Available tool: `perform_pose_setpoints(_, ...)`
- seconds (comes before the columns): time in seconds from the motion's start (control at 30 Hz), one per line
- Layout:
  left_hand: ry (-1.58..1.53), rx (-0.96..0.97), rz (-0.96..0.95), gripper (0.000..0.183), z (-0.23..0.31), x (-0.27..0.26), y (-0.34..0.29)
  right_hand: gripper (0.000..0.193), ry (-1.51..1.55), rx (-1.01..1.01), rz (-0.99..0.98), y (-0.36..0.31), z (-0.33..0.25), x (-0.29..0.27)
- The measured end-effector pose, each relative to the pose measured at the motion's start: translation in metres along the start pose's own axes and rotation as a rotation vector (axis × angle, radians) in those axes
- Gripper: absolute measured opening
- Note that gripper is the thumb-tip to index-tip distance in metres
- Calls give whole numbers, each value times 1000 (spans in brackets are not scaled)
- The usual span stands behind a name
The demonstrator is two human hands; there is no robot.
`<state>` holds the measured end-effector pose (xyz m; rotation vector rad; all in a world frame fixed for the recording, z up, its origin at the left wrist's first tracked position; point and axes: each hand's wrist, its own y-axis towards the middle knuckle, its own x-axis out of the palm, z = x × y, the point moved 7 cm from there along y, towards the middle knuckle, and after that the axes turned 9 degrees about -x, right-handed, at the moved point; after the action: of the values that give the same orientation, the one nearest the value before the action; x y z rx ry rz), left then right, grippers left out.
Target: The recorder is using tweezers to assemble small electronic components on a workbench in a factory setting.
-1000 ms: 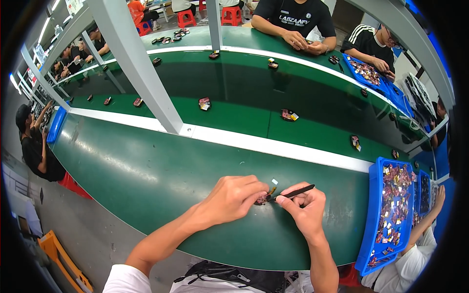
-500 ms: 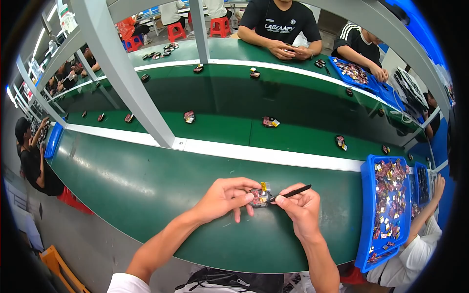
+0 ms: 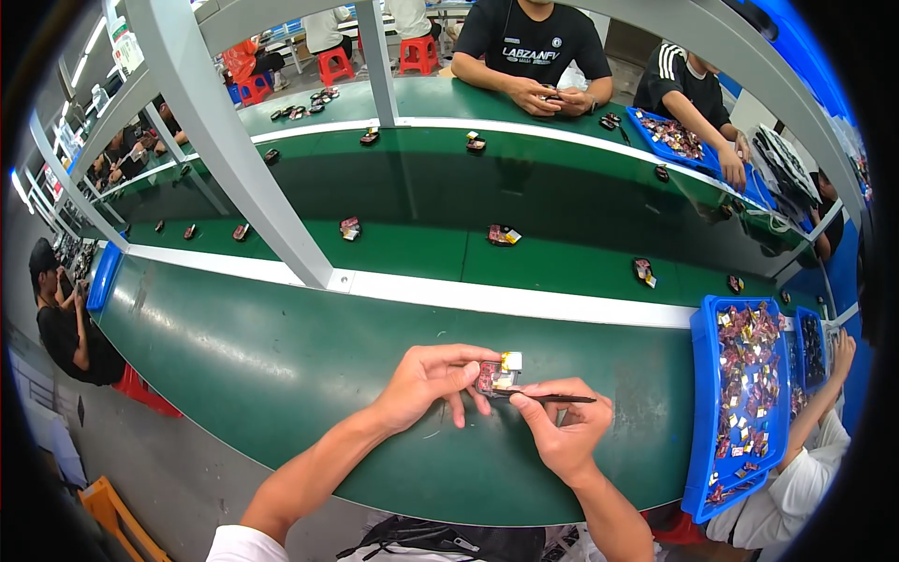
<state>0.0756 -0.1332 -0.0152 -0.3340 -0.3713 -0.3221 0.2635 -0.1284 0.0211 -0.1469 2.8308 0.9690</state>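
Over the green worktop, my left hand pinches a small dark plastic housing by its left side. Inside the housing lies a red circuit board, and a silver-and-yellow flat piece like a small battery sticks out at its top. My right hand is closed around a slim black stick-like tool, lying nearly level. The tool's tip reaches the housing's lower right edge; my fingers partly cover it, so I cannot tell whether it is tweezers.
At right stands a blue tray of red boards with silver-and-yellow pieces. Beyond a white rail, a green conveyor belt carries spaced-out housings. A grey metal post rises at left. Co-workers sit across and on both sides.
My right hand has dropped slightly and turned the tool from slanting to nearly level. The housing has tilted in my left hand. Housings on the belt have shifted left.
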Motion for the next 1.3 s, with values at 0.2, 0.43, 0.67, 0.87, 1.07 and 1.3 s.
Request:
perform_pose_setpoints(0.2, 68, 27, 24, 35, -4, 3, 6, 13, -15, 24, -5, -1, 4, -7)
perform_pose_setpoints(0.43, 82, 87, 87, 33, 1, 15, 5, 13, 6, 61, 24, -2, 4, -14)
perform_pose_setpoints(0.67, 81, 96, 114, 28, -1, 18, 8, 13, -33, 47, -52, -1, 2, -20)
perform_pose_setpoints(0.87, 126, 103, 113, 27, -5, 20, 12, 14, -10, 40, -14, -1, 9, -25)
perform_pose_setpoints(1.07, 120, 74, 90, 25, -7, 26, 15, 15, -37, 13, -82, 0, 9, -31)
perform_pose_setpoints(1.3, 117, 103, 111, 26, -11, 26, 20, 18, -64, -46, -103, 2, 3, -32)
